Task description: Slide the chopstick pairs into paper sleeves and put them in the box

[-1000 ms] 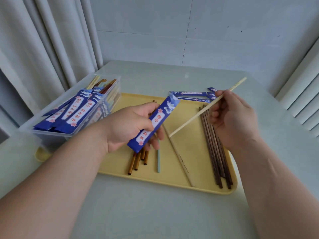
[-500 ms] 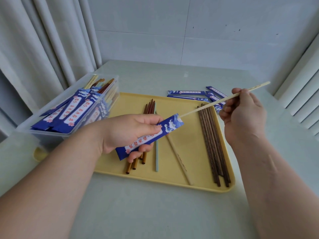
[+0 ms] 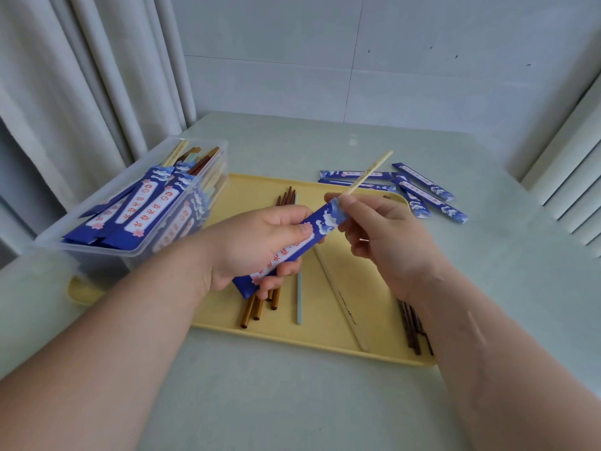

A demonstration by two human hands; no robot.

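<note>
My left hand [image 3: 257, 242] grips a blue paper sleeve [image 3: 320, 222] above the yellow tray [image 3: 257, 187], its open mouth pointing up and right. My right hand [image 3: 387, 236] pinches a pale bamboo chopstick [image 3: 370, 172] right at that mouth; most of the stick is inside the sleeve and its top end sticks out towards the far right. On the tray lie a second pale chopstick [image 3: 341, 299], brown chopsticks [image 3: 257, 309], a light blue one [image 3: 298, 297] and dark wooden ones [image 3: 411, 327]. A clear plastic box [image 3: 136, 229] on the left holds several sleeved pairs.
Several empty blue sleeves [image 3: 426, 192] lie on the pale table beyond the tray's far right corner. Curtains hang behind the box at the left. A wall closes the back, and white slats stand at the right edge.
The chopstick's tip was at the sleeve's mouth; now it has slid far in. My right hand has moved left and down to the mouth, and the sleeve is tilted steeper.
</note>
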